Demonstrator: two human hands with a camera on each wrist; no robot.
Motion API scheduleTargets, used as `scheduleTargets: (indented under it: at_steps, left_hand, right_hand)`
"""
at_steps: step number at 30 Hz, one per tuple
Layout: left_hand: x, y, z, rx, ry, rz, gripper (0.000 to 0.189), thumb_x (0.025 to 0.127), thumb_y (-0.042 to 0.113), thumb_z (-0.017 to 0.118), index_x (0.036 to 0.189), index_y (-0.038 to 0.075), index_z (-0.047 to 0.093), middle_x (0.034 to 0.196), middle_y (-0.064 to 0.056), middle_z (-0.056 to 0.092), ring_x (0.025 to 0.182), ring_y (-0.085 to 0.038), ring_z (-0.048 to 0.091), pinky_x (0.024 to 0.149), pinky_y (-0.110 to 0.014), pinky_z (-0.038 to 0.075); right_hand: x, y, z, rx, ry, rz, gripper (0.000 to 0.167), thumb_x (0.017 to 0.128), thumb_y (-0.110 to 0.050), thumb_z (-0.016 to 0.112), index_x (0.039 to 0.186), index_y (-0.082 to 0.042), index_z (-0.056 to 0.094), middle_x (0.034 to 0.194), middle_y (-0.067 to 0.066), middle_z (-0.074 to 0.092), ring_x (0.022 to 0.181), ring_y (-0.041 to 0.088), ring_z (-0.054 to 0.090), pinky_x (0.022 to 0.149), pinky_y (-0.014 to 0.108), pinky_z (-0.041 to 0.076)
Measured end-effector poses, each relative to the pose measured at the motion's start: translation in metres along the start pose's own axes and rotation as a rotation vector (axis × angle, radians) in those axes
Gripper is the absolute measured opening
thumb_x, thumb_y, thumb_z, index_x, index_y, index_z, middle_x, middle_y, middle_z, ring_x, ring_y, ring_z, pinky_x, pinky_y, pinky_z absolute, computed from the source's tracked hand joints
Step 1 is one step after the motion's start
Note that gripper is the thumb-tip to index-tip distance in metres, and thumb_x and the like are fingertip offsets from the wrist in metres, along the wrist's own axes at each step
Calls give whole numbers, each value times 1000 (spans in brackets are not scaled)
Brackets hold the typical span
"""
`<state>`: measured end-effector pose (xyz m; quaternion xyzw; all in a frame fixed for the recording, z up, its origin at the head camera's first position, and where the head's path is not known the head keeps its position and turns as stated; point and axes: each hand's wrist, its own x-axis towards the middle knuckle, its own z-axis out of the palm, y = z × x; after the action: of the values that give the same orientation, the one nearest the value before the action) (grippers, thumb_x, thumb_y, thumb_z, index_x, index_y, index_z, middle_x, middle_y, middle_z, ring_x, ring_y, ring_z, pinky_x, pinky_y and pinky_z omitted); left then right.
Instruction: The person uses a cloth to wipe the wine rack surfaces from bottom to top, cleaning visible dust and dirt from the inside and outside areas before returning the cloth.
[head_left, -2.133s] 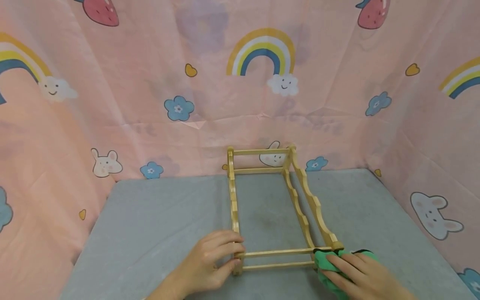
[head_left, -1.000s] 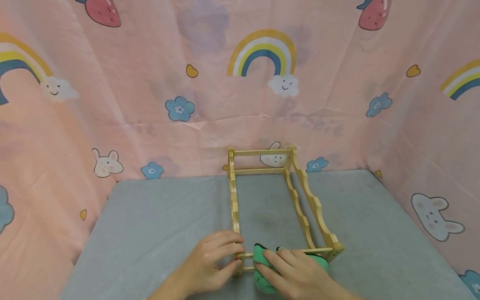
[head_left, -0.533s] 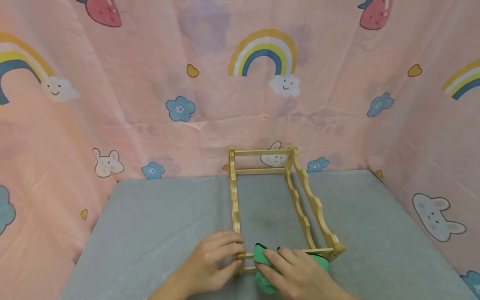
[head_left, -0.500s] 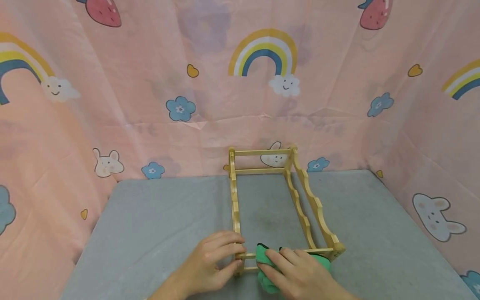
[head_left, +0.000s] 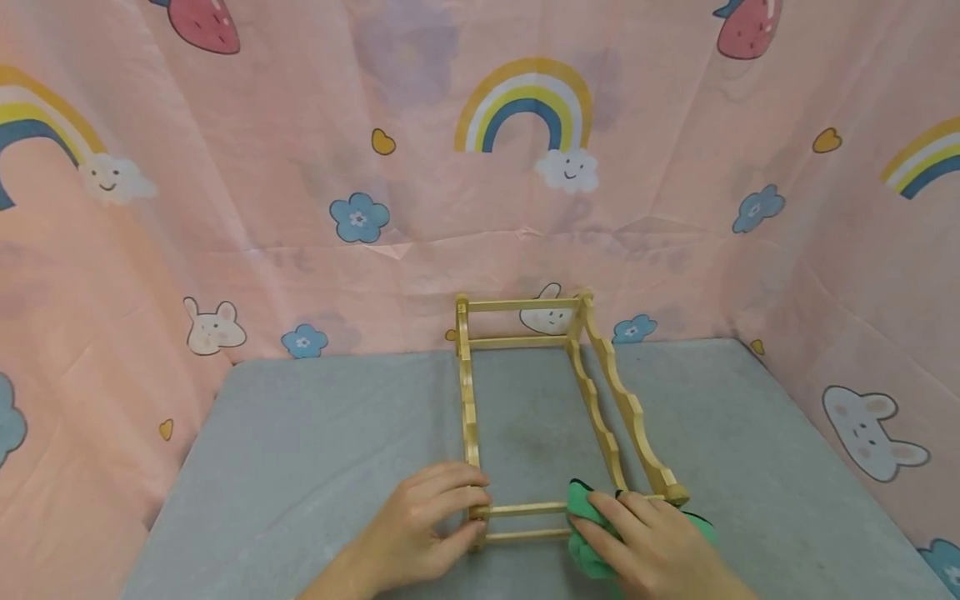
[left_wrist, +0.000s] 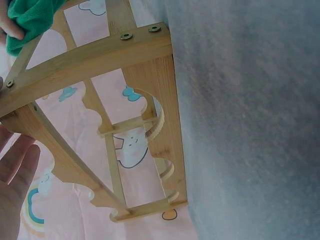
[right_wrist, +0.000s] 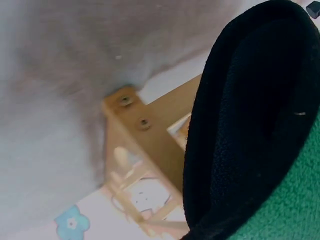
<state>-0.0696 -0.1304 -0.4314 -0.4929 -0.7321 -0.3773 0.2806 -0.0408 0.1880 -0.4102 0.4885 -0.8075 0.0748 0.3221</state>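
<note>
I saw the wooden rack [head_left: 470, 421] on the worktop [head_left: 322, 433], the left hand [head_left: 420, 525] pinching its seven-o'clock corner, the right hand [head_left: 656, 537] gripping a green cloth [head_left: 587, 550] at five o'clock, apparently wiping the near rails [head_left: 525, 508], the next stroke likely needing steady bracing.

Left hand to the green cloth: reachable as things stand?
Probably yes: only a bare stretch of near rails on the wooden rack separates the left hand from the green cloth. But it would have to release the rack's corner, and the right hand holds the cloth.
</note>
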Motion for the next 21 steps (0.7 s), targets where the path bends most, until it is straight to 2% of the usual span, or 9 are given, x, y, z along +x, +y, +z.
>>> scheduleTargets:
  at_steps: [3, 7, 11, 17, 21]
  left_hand:
    - [0, 0, 0, 3, -1, -3, 29, 81, 4, 86, 106, 9, 73, 116, -5, 72, 107, -20, 70, 97, -34, 57]
    - [0, 0, 0, 1, 0, -6, 24, 84, 7, 86, 105, 8, 74, 115, -5, 72, 107, -20, 70, 97, -33, 57]
    - [0, 0, 0, 4, 2, 1, 24, 84, 7, 86, 104, 8, 74, 114, -5, 72, 106, -20, 70, 97, -33, 57]
    - [1, 0, 0, 10, 1, 2, 24, 83, 6, 87, 102, 9, 73, 112, -4, 72, 105, -19, 70, 96, -32, 57]
    - [2, 1, 0, 17, -7, 1, 24, 84, 8, 87, 103, 9, 73, 113, -4, 72, 106, -19, 70, 96, -32, 57]
  right_hand:
    - [-7, 4, -4, -7, 14, 15, 43, 108, -19, 34, 110, -15, 77, 106, 8, 70, 73, 18, 59, 55, 22, 47]
    - [-14, 9, -13, -48, -19, 45, 45, 108, -19, 33, 109, -17, 78, 106, 7, 70, 73, 19, 58, 51, 24, 46]
    - [-20, 13, -21, -88, -57, 54, 46, 108, -20, 31, 108, -17, 77, 106, 6, 69, 74, 20, 56, 50, 25, 47]
    - [-28, 21, -29, -104, -67, 48, 49, 108, -23, 29, 109, -17, 78, 107, 8, 70, 79, 23, 63, 50, 30, 52]
    - [-34, 25, -35, -111, -67, 60, 49, 109, -26, 29, 110, -16, 78, 108, 8, 70, 78, 22, 63, 49, 30, 52]
